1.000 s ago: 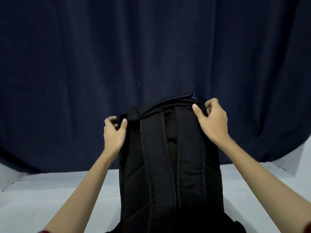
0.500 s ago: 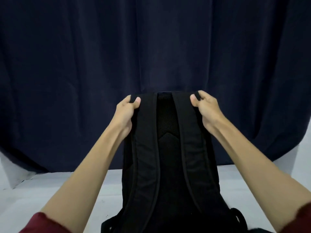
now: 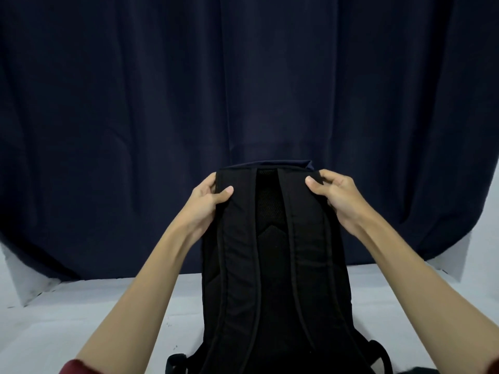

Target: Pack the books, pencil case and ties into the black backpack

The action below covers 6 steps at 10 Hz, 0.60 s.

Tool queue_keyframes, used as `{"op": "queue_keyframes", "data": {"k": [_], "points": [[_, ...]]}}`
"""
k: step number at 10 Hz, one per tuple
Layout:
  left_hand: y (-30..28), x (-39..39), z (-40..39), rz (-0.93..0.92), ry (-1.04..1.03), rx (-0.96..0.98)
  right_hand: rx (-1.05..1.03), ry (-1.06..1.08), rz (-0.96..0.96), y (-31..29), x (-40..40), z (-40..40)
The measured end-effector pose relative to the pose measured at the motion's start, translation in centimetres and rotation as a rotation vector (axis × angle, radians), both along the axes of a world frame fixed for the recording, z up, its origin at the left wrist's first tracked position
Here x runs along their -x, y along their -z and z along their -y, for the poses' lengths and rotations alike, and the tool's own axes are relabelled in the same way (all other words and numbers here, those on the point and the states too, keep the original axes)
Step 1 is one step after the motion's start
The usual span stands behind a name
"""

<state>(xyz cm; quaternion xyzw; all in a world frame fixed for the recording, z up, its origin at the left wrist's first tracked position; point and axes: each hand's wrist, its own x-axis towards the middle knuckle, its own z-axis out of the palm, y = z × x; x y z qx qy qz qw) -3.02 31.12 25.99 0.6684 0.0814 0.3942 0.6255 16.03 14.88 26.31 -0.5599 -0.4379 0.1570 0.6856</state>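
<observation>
Left hand (image 3: 206, 197) and right hand (image 3: 334, 194) each clenched round the padded top corners of the upright black backpack (image 3: 275, 279).

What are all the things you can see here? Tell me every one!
backpack: one, black, standing upright in the middle of the table, strap side facing the camera
shoulder straps: two, black, running down the backpack's near side
table: one, white, under the backpack
curtain: one, dark navy, hanging behind the table
sleeves: dark red, at the bottom edge of the picture
left hand: one, gripping the backpack's top left corner
right hand: one, gripping the backpack's top right corner
Books, pencil case and ties: none in view.
</observation>
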Motion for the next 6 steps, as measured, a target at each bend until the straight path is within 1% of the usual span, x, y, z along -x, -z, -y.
{"op": "queue_keyframes", "data": {"k": [1, 2, 3, 4, 5, 6], "points": [[2.0, 0.3, -0.2, 0.018, 0.015, 0.003, 0.049, 0.007, 0.014, 1.5, 0.0, 0.4], [5.3, 0.8, -1.0, -0.156, -0.029, -0.019, 0.223, 0.090, 0.076, 5.2, 0.2, 0.1], [7.8, 1.3, -1.2, -0.365, -0.155, -0.067, 0.408, 0.287, 0.235, 9.1, -0.3, -0.4], [10.6, 1.7, 0.1, -0.368, -0.247, -0.089, 0.395, 0.374, 0.273, 12.2, 0.4, -0.4], [11.7, 2.2, 1.1, -0.306, -0.322, 0.025, 0.335, 0.394, 0.212, 12.5, 1.4, 0.2], [12.6, 3.2, 2.6, -0.318, -0.257, 0.025, 0.245, 0.381, 0.161, 11.7, 2.4, 1.1]]}}
